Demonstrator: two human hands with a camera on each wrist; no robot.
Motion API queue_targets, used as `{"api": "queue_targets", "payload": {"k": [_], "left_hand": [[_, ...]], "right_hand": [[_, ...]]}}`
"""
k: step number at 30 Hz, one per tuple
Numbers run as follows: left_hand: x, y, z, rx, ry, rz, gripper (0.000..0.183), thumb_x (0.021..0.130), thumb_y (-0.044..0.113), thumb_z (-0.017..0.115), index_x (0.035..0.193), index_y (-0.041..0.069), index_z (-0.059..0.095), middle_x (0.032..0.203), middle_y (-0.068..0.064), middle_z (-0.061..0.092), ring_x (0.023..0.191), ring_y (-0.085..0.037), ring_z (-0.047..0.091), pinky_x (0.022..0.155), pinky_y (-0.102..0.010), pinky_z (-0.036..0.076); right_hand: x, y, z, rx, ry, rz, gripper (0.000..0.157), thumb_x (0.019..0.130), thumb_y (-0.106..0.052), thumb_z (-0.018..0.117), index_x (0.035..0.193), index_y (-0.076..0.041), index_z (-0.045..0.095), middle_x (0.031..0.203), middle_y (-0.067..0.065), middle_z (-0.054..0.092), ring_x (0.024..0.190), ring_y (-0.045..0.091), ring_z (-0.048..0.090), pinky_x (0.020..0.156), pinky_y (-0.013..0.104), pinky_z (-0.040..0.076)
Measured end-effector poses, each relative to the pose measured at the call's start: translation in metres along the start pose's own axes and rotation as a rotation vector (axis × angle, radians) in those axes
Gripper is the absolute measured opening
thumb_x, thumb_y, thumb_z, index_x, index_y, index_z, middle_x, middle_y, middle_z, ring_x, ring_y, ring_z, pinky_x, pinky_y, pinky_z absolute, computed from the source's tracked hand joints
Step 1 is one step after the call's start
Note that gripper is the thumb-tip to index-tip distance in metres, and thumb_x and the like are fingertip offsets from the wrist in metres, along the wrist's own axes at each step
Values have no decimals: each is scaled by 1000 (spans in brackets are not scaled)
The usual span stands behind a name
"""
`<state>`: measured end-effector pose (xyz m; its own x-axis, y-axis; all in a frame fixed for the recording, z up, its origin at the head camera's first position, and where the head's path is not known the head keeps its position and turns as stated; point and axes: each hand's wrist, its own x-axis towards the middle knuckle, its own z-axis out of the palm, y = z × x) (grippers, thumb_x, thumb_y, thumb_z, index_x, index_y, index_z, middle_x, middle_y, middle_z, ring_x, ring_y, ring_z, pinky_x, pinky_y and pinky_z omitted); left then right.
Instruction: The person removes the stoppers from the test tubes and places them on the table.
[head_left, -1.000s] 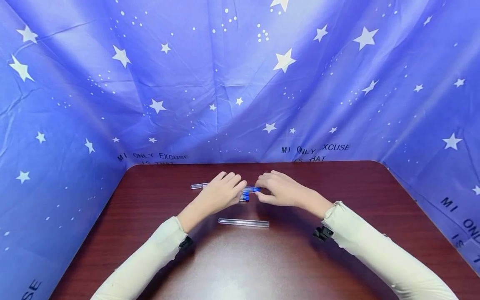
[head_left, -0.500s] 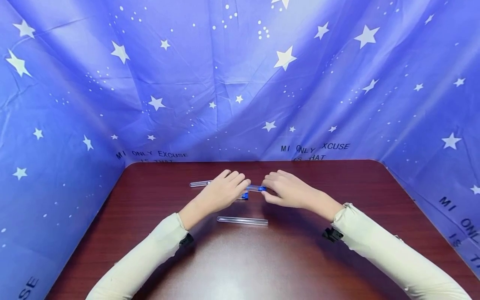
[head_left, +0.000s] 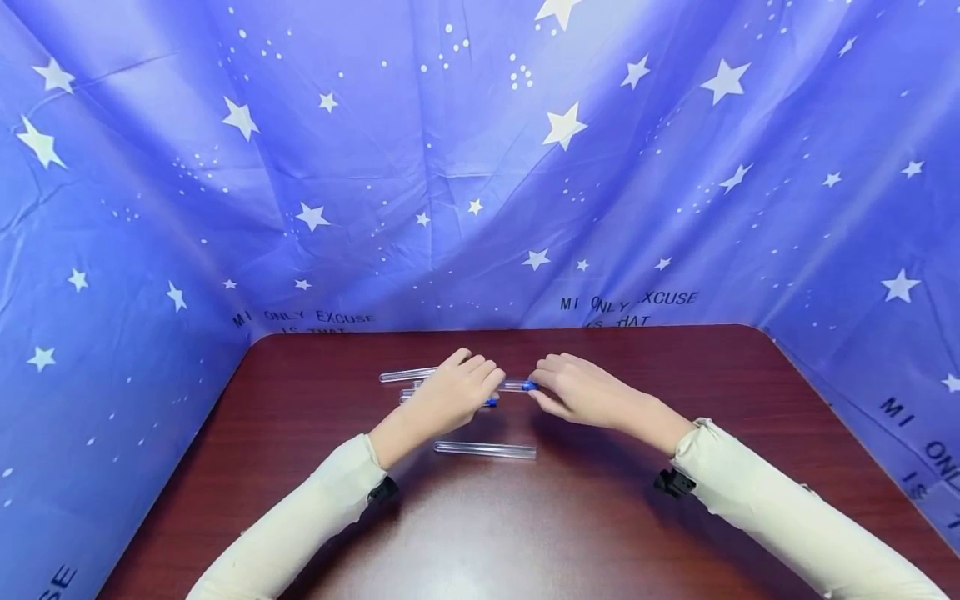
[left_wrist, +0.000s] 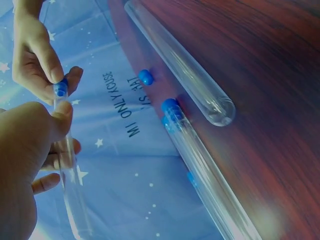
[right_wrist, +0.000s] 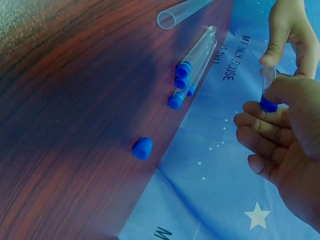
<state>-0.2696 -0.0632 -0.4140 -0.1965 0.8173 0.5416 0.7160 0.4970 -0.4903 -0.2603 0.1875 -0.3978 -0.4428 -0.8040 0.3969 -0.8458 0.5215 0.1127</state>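
Note:
In the head view my left hand grips a clear test tube around its body, the tube lying roughly level above the table. My right hand pinches the blue cap at that tube's end between thumb and fingers. The left wrist view shows the cap seated at the tube's mouth, with the tube's lower length running down past the left fingers. Below the hands, several capped test tubes lie side by side on the table, partly hidden by the left hand in the head view.
An uncapped test tube lies crosswise on the brown table, nearer the person. A loose blue cap sits by itself on the wood. Behind the table hangs a blue star-printed cloth.
Both hands have shifted slightly to the right, the right hand more, and the capped end of the held tube has moved right with them. More of the tubes left of my left hand now shows.

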Motion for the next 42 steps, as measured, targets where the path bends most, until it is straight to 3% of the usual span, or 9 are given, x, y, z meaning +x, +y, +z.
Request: {"api": "queue_targets", "payload": {"k": [15,25,29,33,36,42], "left_hand": [[6,3,-2,-5,27,-25,25,83,22,80,90,11,59,70,3,61,65,-16,57,72,-29,43],[13,6,-6,-71,-8,-62,18,85,19,79,86,13,62,68,4,66,64,-15,60,69,-27,44],[15,4,-8,-122,-71,-105,9,86,16,76,87,15,67,71,7,70,67,-12,64,71,-27,46],[15,1,-9,-156,-116,-136,7,86,13,75,89,17,70,76,9,72,70,-9,67,73,-27,47],[14,0,-10,-156,-113,-138,15,81,10,78,92,17,69,77,9,72,71,-10,67,72,-27,47],[14,1,-12,-160,-118,-138,20,79,9,79,95,17,69,80,9,73,75,-10,68,74,-28,46]], "right_hand": [[-3,-3,4,-46,89,-34,11,88,-12,71,85,-5,64,73,-1,49,69,17,46,68,32,44],[-10,-4,8,-217,157,-94,15,85,-14,72,84,-3,61,75,4,52,70,22,47,67,33,42],[-11,-4,10,-334,199,-130,14,94,-14,63,90,0,63,82,8,56,75,25,51,69,34,43],[-10,-4,7,-414,223,-142,28,106,-16,45,95,2,64,86,10,58,78,26,52,72,35,45],[-8,-5,3,-408,233,-131,38,110,-20,36,94,1,64,83,8,58,76,25,52,71,34,45],[-9,-5,-3,-394,306,-163,37,111,-21,39,93,0,63,82,7,58,74,25,52,70,35,46]]}}
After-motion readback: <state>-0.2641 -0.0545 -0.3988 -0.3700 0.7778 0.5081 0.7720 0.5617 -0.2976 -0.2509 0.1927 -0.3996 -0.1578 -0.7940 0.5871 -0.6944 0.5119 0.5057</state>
